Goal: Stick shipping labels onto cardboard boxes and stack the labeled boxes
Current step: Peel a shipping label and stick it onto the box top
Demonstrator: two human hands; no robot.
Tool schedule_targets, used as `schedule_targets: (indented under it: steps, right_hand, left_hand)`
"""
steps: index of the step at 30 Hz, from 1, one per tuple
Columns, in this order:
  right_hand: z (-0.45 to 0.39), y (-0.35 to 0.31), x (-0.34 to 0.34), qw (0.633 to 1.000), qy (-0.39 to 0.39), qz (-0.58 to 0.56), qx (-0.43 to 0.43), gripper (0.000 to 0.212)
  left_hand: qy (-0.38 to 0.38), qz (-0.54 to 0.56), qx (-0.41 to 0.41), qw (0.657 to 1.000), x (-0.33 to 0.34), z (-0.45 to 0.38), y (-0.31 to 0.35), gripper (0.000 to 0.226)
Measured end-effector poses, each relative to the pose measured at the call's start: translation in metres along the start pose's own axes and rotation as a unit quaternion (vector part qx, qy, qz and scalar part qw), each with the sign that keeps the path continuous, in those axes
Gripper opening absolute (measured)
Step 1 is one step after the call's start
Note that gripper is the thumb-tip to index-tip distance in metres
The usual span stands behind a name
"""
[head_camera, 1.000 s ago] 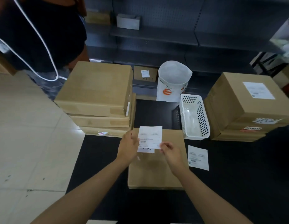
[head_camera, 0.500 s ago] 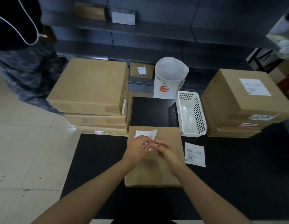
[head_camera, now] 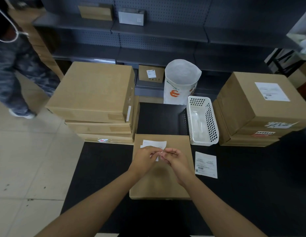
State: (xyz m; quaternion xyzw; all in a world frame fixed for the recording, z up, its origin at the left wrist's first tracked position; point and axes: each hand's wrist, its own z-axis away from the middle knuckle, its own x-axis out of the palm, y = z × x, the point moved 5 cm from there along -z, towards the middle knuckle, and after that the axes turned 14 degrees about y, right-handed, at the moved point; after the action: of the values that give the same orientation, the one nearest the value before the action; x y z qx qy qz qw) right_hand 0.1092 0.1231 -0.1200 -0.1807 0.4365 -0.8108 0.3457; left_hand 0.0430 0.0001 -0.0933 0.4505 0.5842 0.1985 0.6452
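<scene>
A flat cardboard box [head_camera: 161, 170] lies on the black table [head_camera: 251, 194] right in front of the person. Both hands meet just over the top of it. The left hand [head_camera: 144, 159] and the right hand [head_camera: 174, 160] pinch a white shipping label [head_camera: 154, 144] between fingers and thumbs. The label is bent and sticks up past the fingers, over the far part of the box.

Another label [head_camera: 206, 164] lies flat on the table, just beside the box on the right. A white basket [head_camera: 202, 121] stands behind it. A stack of plain boxes [head_camera: 95, 103] sits to the left. A stack of boxes with a label on top [head_camera: 261, 106] sits to the right. A white bag [head_camera: 181, 81] stands at the back, near the dark shelves [head_camera: 157, 29]. Another person's legs [head_camera: 15, 69] show on the far left, on the tiled floor [head_camera: 29, 159].
</scene>
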Motion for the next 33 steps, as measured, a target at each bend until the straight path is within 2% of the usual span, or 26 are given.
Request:
schedule_targets:
  steps: [10,15,33]
  right_hand:
    - [-0.001,-0.005,-0.001,0.997,0.012,0.056,-0.045,0.023]
    - [-0.002,-0.002,-0.002,0.999,-0.011,0.033,-0.025,0.024]
    - [0.001,0.002,-0.006,0.999,0.025,-0.003,0.021,0.024]
  left_hand:
    - [0.009,0.048,-0.06,0.997,0.003,0.001,-0.003,0.019]
    - [0.021,0.053,-0.063,0.996,0.002,0.002,-0.001,0.02]
    - [0.01,-0.018,0.029,0.999,0.01,0.012,0.004,0.024]
